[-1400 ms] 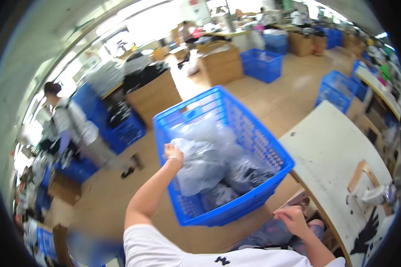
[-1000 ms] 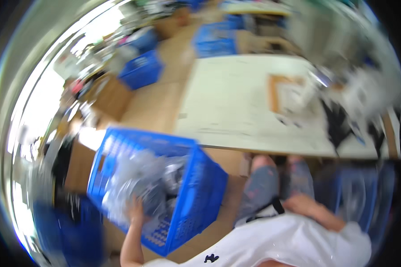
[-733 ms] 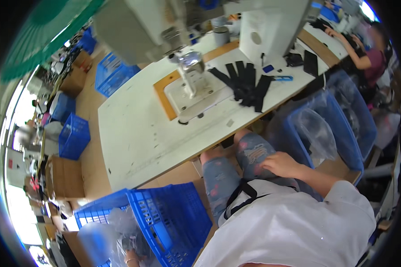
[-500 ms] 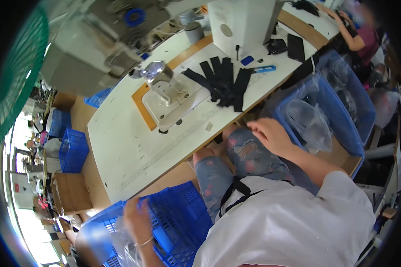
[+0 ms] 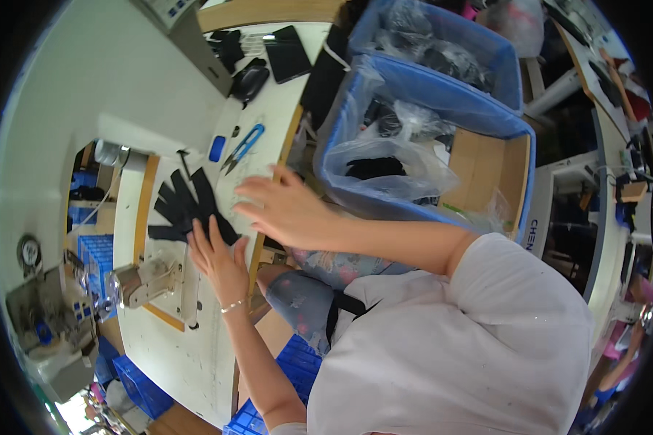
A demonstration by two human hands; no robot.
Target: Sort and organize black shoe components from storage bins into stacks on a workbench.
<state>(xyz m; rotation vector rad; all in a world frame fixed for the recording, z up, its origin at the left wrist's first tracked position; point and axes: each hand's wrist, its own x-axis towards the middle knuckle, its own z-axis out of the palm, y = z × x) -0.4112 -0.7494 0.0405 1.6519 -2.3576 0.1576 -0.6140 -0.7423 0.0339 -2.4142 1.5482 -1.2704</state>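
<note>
A black glove (image 5: 186, 210) lies on the white sewing table (image 5: 196, 362), its fingers fanned toward the far left. My left hand (image 5: 220, 262) rests on the cuff end of the glove with its fingers stretched out, not closed round it. Over the table's right edge hovers my right hand (image 5: 286, 208), fingers spread and nothing in them. Just beyond that hand lie blue-handled thread snips (image 5: 245, 148) and a small blue oblong piece (image 5: 217, 148). The sewing machine's metal work bed (image 5: 149, 280) stands left of my left hand.
Two blue bins hold clear plastic bags; the nearer bin (image 5: 326, 156) has black fabric (image 5: 376, 167) and cardboard (image 5: 482, 170) inside. A black phone-like slab (image 5: 288, 54) and a black case (image 5: 250, 82) lie at the table's back. A blue crate (image 5: 297, 366) sits below the near edge.
The view has swung to the right. My left hand has come up from beside the blue crate onto the glove. My right hand has moved from above my lap to the table's edge.
</note>
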